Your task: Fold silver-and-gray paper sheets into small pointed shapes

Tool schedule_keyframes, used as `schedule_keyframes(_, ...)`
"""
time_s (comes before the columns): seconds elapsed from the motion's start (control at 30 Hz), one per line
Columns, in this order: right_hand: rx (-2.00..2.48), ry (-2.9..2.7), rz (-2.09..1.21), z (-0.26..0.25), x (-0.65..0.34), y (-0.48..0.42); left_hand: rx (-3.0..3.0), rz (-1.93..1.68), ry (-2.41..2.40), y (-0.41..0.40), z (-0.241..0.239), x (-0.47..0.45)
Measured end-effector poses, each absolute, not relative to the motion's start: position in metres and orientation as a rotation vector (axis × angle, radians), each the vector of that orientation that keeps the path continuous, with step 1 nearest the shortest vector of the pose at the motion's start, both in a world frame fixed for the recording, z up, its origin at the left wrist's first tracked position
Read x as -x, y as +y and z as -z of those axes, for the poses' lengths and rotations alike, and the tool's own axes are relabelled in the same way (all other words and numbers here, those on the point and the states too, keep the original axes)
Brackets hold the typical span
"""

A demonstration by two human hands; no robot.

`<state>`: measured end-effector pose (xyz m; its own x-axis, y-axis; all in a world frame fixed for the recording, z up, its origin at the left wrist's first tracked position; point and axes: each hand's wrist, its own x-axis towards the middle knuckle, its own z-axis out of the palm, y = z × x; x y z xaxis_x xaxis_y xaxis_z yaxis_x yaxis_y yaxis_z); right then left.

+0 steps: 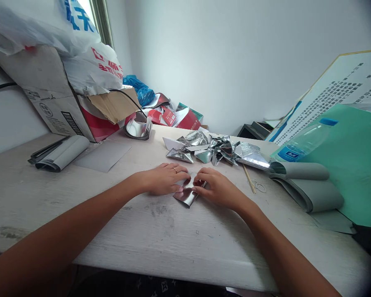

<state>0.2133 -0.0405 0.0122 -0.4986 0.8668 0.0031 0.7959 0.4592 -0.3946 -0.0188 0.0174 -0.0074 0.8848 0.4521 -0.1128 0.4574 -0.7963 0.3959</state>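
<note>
A small sheet of shiny silver foil paper (185, 197) lies on the table between my two hands, its near end slightly curled. My left hand (165, 179) rests against its left side, thumb and fingers closed on the edge. On the opposite side my right hand (218, 185) pinches the sheet between thumb and fingers. Just beyond the hands is a heap of folded silver foil pieces (204, 148). A flat grey sheet (103, 157) lies to the left of my left hand.
Rolled grey sheets (62, 154) lie at left before a cardboard box (52, 90) topped by plastic bags (92, 68). At right are a thin wooden stick (249, 179), more curled grey sheets (315, 192), a plastic bottle (307, 142) and a green board (352, 165).
</note>
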Motion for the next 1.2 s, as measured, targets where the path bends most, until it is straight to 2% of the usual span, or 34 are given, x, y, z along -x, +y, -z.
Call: schedule_keyframes(1.2,1.48,-2.494,-0.518,-0.0147,-0.2114,-0.0422,-2.605,0.031,0.727,0.0147,0.0027,0.0167)
